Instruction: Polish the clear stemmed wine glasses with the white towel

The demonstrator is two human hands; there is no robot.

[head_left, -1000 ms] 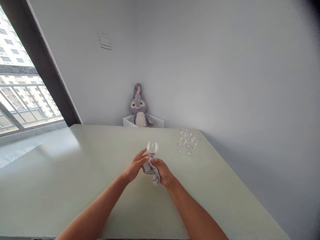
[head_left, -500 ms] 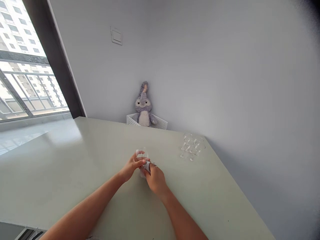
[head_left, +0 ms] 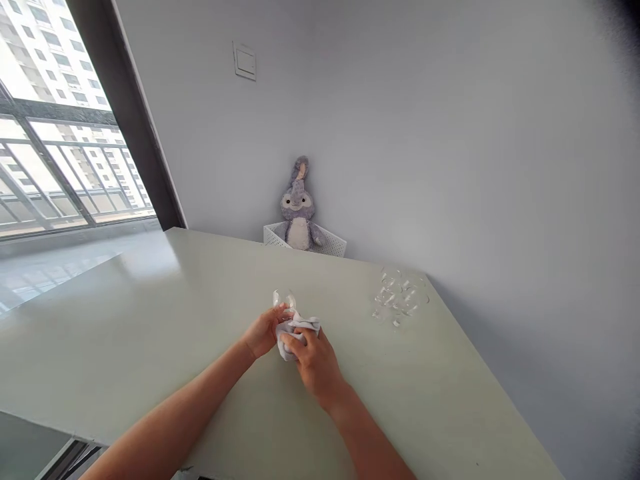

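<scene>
While cloth [head_left: 307, 323] hides its lower end | left hand [head_left: 263, 332] grips glass [head_left: 283, 299] | right hand [head_left: 317, 363] clutches cloth

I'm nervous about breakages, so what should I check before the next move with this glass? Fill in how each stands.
1. Left hand holding the glass: ok.
2. Right hand holding the cloth: ok, fingers pressed on it.
3. Foot of the glass visible: not ok, hidden behind cloth and hands.
4. Other glasses apart from the hands: ok, grouped toward the far right of the table.
5. Glass free of smudges: cannot tell, too small.
</scene>
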